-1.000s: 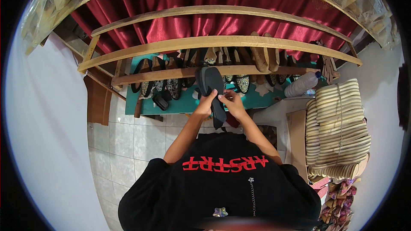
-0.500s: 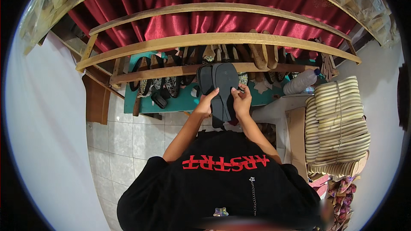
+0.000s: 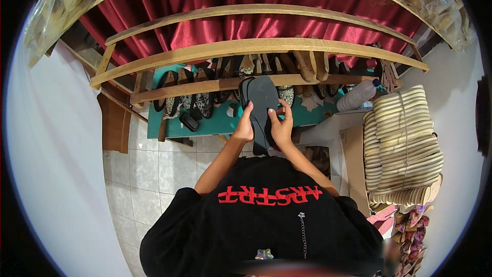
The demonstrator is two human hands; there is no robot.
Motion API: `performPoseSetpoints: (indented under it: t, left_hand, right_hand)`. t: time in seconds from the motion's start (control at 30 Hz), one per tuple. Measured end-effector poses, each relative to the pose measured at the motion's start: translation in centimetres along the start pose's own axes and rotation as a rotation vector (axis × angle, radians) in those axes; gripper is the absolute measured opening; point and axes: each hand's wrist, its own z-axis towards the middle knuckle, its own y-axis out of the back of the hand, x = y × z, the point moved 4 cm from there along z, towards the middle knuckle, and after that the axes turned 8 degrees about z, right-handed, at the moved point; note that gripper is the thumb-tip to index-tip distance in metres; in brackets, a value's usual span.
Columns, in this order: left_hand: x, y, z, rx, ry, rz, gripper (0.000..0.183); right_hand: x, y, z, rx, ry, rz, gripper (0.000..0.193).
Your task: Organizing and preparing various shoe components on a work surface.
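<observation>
Dark grey shoe soles (image 3: 262,95), lying one on another and slightly fanned at the left, are between my hands in front of my chest. Along their left edge my left hand (image 3: 244,127) grips them, the thumb lying on top. My right hand (image 3: 281,127) is closed at the right edge, its thumb and a bent finger near the narrow middle. How many soles there are I cannot tell, as they overlap.
Beyond my hands, a green table (image 3: 220,120) bears shoes on lasts and a small black object (image 3: 189,121). Wooden rails (image 3: 241,48) cross above it. At right are a plastic bottle (image 3: 357,96) and a tied stack of striped soles (image 3: 402,143).
The soles lay fanned apart side by side; now they overlap more closely. My right hand has shifted left with them.
</observation>
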Motion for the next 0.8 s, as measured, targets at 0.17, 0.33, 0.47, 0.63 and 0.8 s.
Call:
performPoseSetpoints:
  t: [0.17, 0.33, 0.47, 0.63, 0.8]
  left_hand:
    - [-1.0, -1.3, -0.9, 0.019, -0.033, -0.070, 0.039]
    - [-1.4, -1.6, -1.3, 0.042, 0.056, -0.177, 0.037]
    - [-1.5, 1.0, -1.0, -0.125, 0.019, 0.066, 0.041]
    - [-1.8, 1.8, -1.5, -0.060, 0.072, -0.024, 0.042]
    - [-0.9, 0.8, -1.8, -0.011, 0.121, -0.038, 0.043]
  right_hand:
    - [0.5, 0.1, -0.3, -0.034, 0.101, -0.008, 0.031]
    - [-1.0, 0.6, 0.3, -0.050, -0.022, 0.459, 0.027]
    - [-2.2, 1.7, 1.4, -0.090, -0.179, 0.714, 0.022]
    - [-1.7, 4.4, 3.0, -0.214, -0.208, 0.537, 0.026]
    - [-1.6, 2.6, 2.4, -0.011, -0.063, 0.373, 0.024]
